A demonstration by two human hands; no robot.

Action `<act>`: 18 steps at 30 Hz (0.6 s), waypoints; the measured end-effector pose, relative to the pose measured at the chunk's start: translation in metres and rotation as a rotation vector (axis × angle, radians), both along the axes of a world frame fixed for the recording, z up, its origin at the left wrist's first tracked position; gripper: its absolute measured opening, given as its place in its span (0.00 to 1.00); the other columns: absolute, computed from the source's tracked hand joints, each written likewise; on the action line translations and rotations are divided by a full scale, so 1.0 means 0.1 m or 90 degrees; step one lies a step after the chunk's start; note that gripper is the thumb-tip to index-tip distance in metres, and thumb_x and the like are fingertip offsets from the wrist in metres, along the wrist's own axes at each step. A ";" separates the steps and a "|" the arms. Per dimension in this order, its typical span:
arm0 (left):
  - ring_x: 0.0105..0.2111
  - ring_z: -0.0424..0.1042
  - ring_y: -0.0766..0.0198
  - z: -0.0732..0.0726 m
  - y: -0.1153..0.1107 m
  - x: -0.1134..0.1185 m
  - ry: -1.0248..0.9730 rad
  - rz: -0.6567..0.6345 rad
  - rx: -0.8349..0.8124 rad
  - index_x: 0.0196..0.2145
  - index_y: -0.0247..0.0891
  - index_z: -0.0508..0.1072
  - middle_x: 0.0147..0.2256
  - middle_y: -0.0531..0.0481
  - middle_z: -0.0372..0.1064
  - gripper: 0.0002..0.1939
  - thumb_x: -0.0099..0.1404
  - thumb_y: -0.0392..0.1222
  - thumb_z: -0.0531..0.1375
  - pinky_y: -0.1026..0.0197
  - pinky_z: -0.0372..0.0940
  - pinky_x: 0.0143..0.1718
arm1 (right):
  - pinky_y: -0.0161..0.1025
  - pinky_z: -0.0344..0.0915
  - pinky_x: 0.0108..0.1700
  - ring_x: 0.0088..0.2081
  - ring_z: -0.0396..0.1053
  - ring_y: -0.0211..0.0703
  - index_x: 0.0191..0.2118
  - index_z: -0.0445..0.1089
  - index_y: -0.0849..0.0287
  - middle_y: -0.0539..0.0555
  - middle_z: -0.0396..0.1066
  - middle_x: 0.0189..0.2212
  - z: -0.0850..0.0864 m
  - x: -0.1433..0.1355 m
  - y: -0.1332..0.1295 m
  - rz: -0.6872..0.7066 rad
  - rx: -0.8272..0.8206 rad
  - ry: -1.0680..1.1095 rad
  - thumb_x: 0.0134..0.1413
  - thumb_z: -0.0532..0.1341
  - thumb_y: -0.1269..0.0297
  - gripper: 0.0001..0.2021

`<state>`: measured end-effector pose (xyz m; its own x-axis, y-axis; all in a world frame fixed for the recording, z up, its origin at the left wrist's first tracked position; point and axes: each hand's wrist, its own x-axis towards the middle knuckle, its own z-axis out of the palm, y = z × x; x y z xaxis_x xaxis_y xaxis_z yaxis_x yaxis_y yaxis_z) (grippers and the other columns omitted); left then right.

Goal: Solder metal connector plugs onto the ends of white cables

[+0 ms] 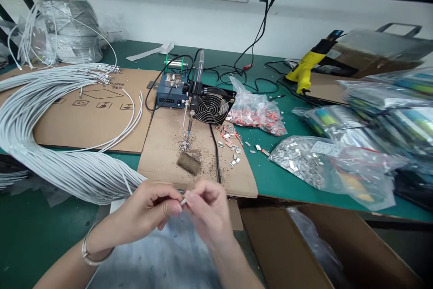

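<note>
Both hands meet in front of the bench edge, over my lap. My left hand (150, 210) pinches a short visible piece of white cable (183, 201) between thumb and fingers. On its other side my right hand (209, 210) is closed with thumb and fingertips at the cable's end; whatever else is in that pinch is hidden. A thick bundle of white cables (67, 167) curves over the bench edge to just behind my left hand. Ahead of the hands lies a brown sponge (188, 163), below the tip of a soldering iron (191, 120) held in a stand.
A fan (212, 107) and blue soldering station (171, 93) stand on the cardboard (162, 144). Small metal connectors (233, 138) lie loose near bags of orange parts (257, 115) and metal parts (301, 160). A yellow heat gun (306, 70) is behind. An open carton (280, 244) sits lower right.
</note>
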<state>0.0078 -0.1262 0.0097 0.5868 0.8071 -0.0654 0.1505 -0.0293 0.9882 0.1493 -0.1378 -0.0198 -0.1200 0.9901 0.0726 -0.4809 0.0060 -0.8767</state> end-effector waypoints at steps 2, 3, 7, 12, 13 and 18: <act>0.15 0.54 0.76 -0.01 0.02 0.03 -0.063 0.055 -0.035 0.26 0.33 0.68 0.19 0.56 0.58 0.13 0.63 0.45 0.55 0.71 0.49 0.16 | 0.30 0.46 0.17 0.14 0.44 0.31 0.17 0.55 0.58 0.42 0.47 0.11 0.00 -0.11 0.09 0.039 -0.091 0.158 0.44 0.65 0.59 0.18; 0.14 0.53 0.76 -0.01 0.03 0.03 -0.085 0.079 -0.054 0.26 0.32 0.68 0.18 0.56 0.58 0.13 0.62 0.45 0.56 0.71 0.49 0.15 | 0.29 0.44 0.16 0.14 0.40 0.30 0.16 0.53 0.58 0.41 0.44 0.10 0.01 -0.13 0.14 0.044 -0.118 0.208 0.43 0.66 0.59 0.20; 0.12 0.55 0.75 -0.07 0.04 -0.04 -0.114 0.098 -0.174 0.25 0.33 0.65 0.14 0.58 0.55 0.16 0.58 0.50 0.59 0.71 0.50 0.13 | 0.29 0.42 0.16 0.16 0.36 0.30 0.16 0.52 0.59 0.41 0.42 0.13 0.03 0.06 0.29 -0.106 -0.059 0.218 0.44 0.66 0.61 0.22; 0.15 0.59 0.73 -0.18 -0.02 -0.10 -0.057 0.181 -0.133 0.25 0.34 0.64 0.19 0.56 0.59 0.15 0.57 0.48 0.60 0.69 0.56 0.16 | 0.33 0.49 0.21 0.20 0.53 0.35 0.28 0.71 0.58 0.48 0.62 0.18 -0.03 0.33 0.19 -0.026 0.078 -0.257 0.48 0.64 0.65 0.03; 0.17 0.59 0.73 -0.20 -0.04 -0.09 -0.020 0.203 -0.066 0.25 0.34 0.64 0.20 0.56 0.59 0.13 0.59 0.47 0.59 0.69 0.56 0.17 | 0.33 0.50 0.21 0.20 0.54 0.35 0.32 0.73 0.58 0.49 0.65 0.20 -0.03 0.33 0.15 -0.007 0.103 -0.327 0.47 0.64 0.67 0.03; 0.23 0.58 0.72 -0.27 -0.08 -0.01 0.159 0.237 0.343 0.28 0.36 0.66 0.23 0.55 0.59 0.06 0.63 0.35 0.55 0.68 0.53 0.24 | 0.33 0.49 0.21 0.20 0.53 0.34 0.28 0.72 0.59 0.49 0.66 0.20 0.02 0.20 0.11 -0.030 0.198 -0.447 0.48 0.62 0.72 0.02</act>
<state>0.0065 -0.1347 -0.0174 0.2853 0.9093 0.3028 0.4668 -0.4078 0.7848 0.1689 -0.1270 -0.0175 -0.1989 0.9416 0.2718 0.1942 0.3097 -0.9308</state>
